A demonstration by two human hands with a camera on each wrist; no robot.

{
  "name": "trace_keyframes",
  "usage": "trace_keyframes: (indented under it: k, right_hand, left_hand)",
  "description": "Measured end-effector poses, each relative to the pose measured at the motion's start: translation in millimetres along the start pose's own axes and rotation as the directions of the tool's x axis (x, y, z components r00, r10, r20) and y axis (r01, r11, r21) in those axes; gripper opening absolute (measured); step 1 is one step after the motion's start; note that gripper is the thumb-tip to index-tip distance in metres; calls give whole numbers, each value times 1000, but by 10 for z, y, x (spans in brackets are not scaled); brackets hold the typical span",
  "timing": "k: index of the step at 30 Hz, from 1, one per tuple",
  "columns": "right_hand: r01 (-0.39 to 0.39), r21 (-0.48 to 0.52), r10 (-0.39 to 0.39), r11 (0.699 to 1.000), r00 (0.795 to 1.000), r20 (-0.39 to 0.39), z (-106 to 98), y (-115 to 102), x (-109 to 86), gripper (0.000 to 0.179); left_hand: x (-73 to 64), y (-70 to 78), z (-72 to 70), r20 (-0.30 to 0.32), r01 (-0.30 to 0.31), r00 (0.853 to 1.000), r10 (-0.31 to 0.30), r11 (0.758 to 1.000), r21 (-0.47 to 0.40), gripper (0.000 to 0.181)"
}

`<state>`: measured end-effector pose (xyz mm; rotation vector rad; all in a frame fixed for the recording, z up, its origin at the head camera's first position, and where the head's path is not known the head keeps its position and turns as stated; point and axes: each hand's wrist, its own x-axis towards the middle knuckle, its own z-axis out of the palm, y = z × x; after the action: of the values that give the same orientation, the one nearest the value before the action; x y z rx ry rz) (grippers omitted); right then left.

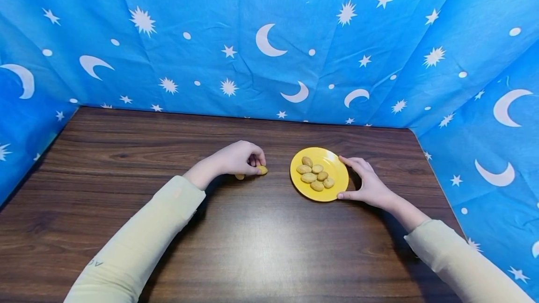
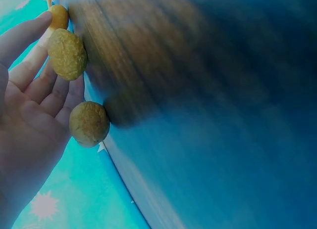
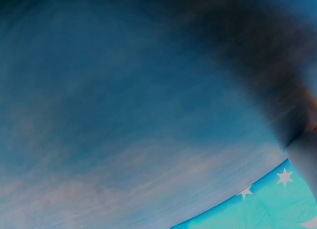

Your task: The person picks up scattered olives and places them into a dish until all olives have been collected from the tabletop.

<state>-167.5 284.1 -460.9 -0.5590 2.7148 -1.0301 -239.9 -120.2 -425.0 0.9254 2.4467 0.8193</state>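
Observation:
My left hand (image 1: 242, 157) is low over the table, left of the plate. Its thumb and fingertips pinch a small potato (image 1: 263, 170), yellow-brown and oval. Another potato (image 1: 240, 176) lies partly hidden under that hand. The left wrist view has the left hand (image 2: 37, 100) beside a wrinkled potato (image 2: 67, 55) and a rounder potato (image 2: 89, 124), with the pinched potato (image 2: 59, 16) at the thumb tip. With thumb and fingers spread along its right rim, my right hand (image 1: 366, 183) holds a yellow plate (image 1: 337, 167). Several similar potatoes (image 1: 309, 178) sit on it in a cluster.
The dark wood-grain table (image 1: 252, 242) runs back to a blue cloth (image 1: 210, 60) printed with white moons and stars. That cloth also hangs along the left and right sides. Both forearms, in pale sleeves (image 1: 143, 237), reach in from the front.

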Motion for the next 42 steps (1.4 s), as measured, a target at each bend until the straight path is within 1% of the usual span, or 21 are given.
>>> trace_keyframes:
  k: [6,10,13,17,24,29,33,38,42]
  right_hand:
    - [-3,1,3,1000,1000,0,7,4,-10,98]
    - [-6,1,6,1000,1000,-1,7,2,-20,98]
    - [-8,2,8,1000,1000,-1,6,1,-23,97]
    - [-7,2,7,1000,1000,-1,6,3,-21,97]
    - [-5,5,5,1000,1000,0,2,-3,-14,97]
    - [-6,1,6,1000,1000,2,-2,-19,-11,99]
    - [-5,-4,5,1000,1000,-3,-8,-19,-1,99]
    - [-1,-1,1,1000,1000,-2,-7,-12,3,99]
    - [-2,-2,2,1000,1000,0,-3,-17,-1,99]
  left_hand:
    - [19,13,14,4,-9,1000,9,1000,11,4]
    - [56,41,33,-13,-32,999,32,999,4,4]
    - [90,74,48,-37,-48,998,48,999,14,3]
    - [133,140,59,-60,-52,997,54,998,29,3]
    - [233,239,81,-71,-57,996,59,998,36,8]
    - [295,290,106,-82,-73,994,76,997,40,10]
    - [331,346,119,-94,-97,990,101,994,42,11]
    - [407,378,153,-131,-129,983,132,991,36,13]
    - [481,404,178,-152,-137,978,140,990,29,13]
